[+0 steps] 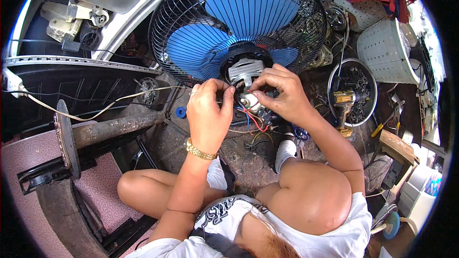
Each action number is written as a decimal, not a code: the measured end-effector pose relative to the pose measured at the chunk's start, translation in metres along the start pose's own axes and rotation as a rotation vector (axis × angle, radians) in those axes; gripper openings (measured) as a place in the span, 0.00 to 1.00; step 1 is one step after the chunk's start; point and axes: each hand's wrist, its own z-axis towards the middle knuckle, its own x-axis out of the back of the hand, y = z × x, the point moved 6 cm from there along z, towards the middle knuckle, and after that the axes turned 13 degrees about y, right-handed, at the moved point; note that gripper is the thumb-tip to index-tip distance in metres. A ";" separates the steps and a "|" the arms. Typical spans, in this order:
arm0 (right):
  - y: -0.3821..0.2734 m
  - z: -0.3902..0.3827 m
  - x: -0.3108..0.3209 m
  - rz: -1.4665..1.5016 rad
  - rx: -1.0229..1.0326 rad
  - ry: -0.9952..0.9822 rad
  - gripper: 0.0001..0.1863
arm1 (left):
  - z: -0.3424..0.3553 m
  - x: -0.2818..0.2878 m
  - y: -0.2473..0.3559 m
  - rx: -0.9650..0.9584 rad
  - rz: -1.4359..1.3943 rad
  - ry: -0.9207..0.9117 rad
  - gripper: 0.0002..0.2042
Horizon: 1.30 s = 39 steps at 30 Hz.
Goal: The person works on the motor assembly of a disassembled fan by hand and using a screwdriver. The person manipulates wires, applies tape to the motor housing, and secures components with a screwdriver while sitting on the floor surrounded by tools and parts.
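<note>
Steady left hand point(208, 107) and right hand point(283, 91) at frame centre, both curled toward a pinch, contents impossible to tell. Work gently beside the fan point(248, 7), upper centre, without tugging wires point(249, 114) below.

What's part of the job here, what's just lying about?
Likely the job, judging by where the left hand and right hand are:
- blue-bladed fan
- coloured wires

Apparently lying about, untouched:
- cordless drill
- metal bowl
- perforated white basket
- yellow-handled tool
</note>
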 end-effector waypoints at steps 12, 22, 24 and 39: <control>0.003 -0.007 -0.006 -0.018 -0.058 0.067 0.06 | 0.000 -0.015 0.001 -0.027 -0.039 -0.004 0.06; -0.005 -0.008 -0.004 -0.108 -0.064 0.081 0.06 | 0.019 -0.005 -0.004 -0.193 -0.083 -0.219 0.04; -0.005 -0.009 -0.005 -0.107 -0.078 0.080 0.07 | 0.022 -0.003 -0.004 -0.243 -0.088 -0.218 0.05; -0.003 -0.010 -0.001 -0.035 -0.036 0.045 0.08 | 0.019 -0.009 0.034 -0.679 0.140 -0.194 0.07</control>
